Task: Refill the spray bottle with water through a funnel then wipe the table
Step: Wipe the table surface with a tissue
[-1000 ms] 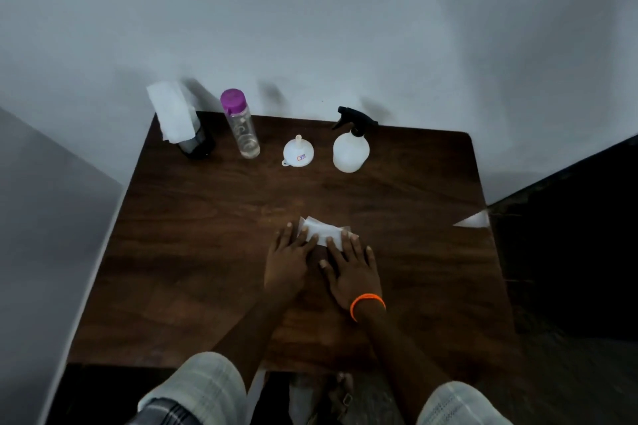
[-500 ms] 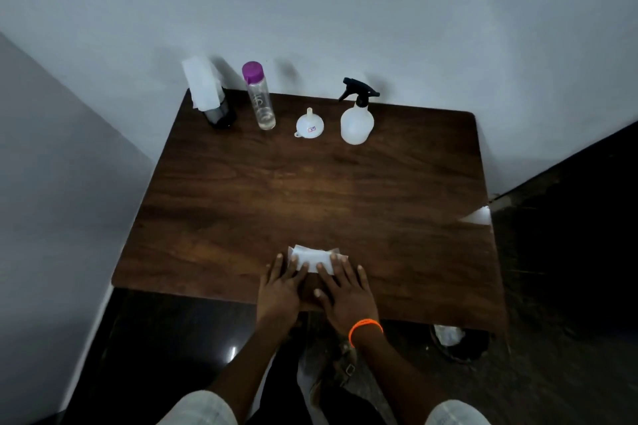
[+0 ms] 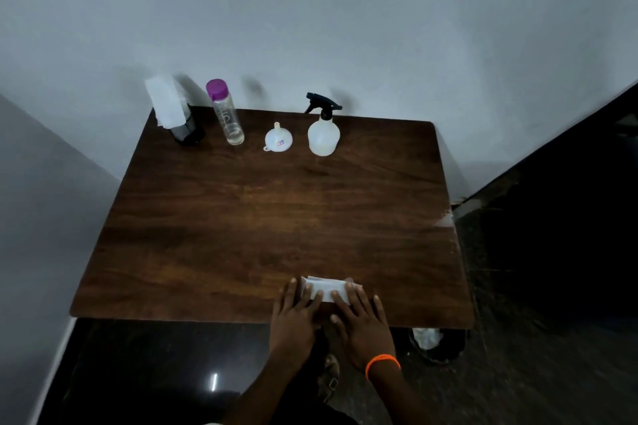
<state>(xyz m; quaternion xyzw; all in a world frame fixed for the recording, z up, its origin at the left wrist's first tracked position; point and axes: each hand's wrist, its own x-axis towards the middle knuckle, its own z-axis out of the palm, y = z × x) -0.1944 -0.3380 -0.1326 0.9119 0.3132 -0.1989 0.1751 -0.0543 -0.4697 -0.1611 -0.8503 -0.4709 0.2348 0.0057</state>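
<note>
MOVED: tissue (image 3: pixel 326 289) and both hands drawn back to tabletop (image 3: pixel 241 217) near edge, 6 o'clock | HANDS: left hand (image 3: pixel 293 316), right hand (image 3: pixel 362 321) flat, fingers spread, pressing tissue | ITEMS: spray bottle (image 3: pixel 323 134) capped, funnel (image 3: pixel 278 138) inverted beside it, 12 o'clock | STATUS: refill apparently complete; wiping underway.

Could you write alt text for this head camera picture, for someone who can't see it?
Both hands, left hand and right hand, press a folded white cloth flat near the front edge of a dark wooden table. Along the far edge stand a tissue holder, a purple-capped bottle, a white funnel and a spray bottle.
</note>
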